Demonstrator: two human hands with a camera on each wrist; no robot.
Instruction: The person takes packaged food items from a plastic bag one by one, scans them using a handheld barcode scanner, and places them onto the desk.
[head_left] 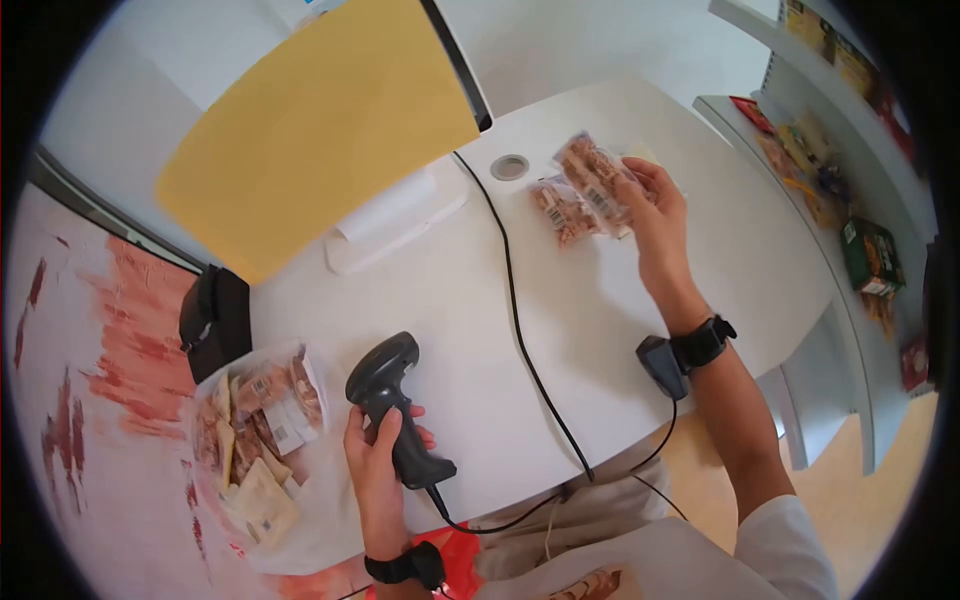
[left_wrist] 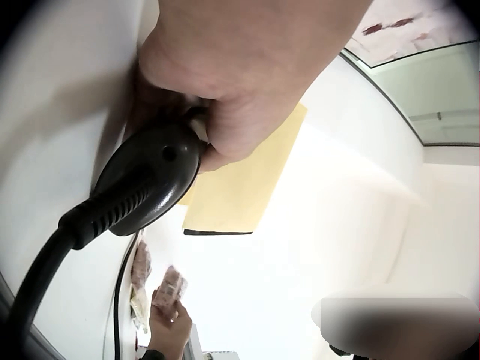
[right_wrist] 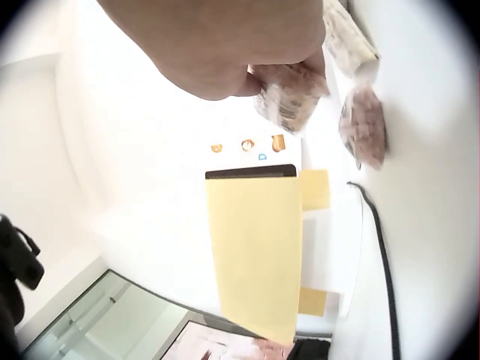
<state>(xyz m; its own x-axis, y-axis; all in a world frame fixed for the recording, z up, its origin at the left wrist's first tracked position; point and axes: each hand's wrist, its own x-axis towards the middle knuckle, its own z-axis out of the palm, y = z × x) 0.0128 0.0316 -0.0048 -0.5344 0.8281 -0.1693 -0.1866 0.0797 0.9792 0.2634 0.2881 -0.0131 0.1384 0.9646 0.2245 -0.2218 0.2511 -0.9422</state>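
Note:
The left hand (head_left: 376, 470) grips a black handheld scanner (head_left: 385, 377) by its handle, with its head toward the back of the white table; the left wrist view shows the handle's base (left_wrist: 154, 176) and cable. At the back right, the right hand (head_left: 660, 215) pinches a clear packet of reddish-brown pieces (head_left: 592, 172), raised above the table. A similar packet (head_left: 560, 212) lies just under and left of it. In the right wrist view the held packet (right_wrist: 286, 101) hangs from the fingers, and the lying packet (right_wrist: 364, 126) is beside it, with a pale packet (right_wrist: 345, 37).
A clear bag of several packets (head_left: 283, 435) stands at the table's left edge, near a black object (head_left: 217, 322). A yellow-covered screen (head_left: 330, 130) rises at the back left. A black cable (head_left: 512, 300) crosses the table (head_left: 455, 290). Stocked shelves (head_left: 800, 190) stand at the right.

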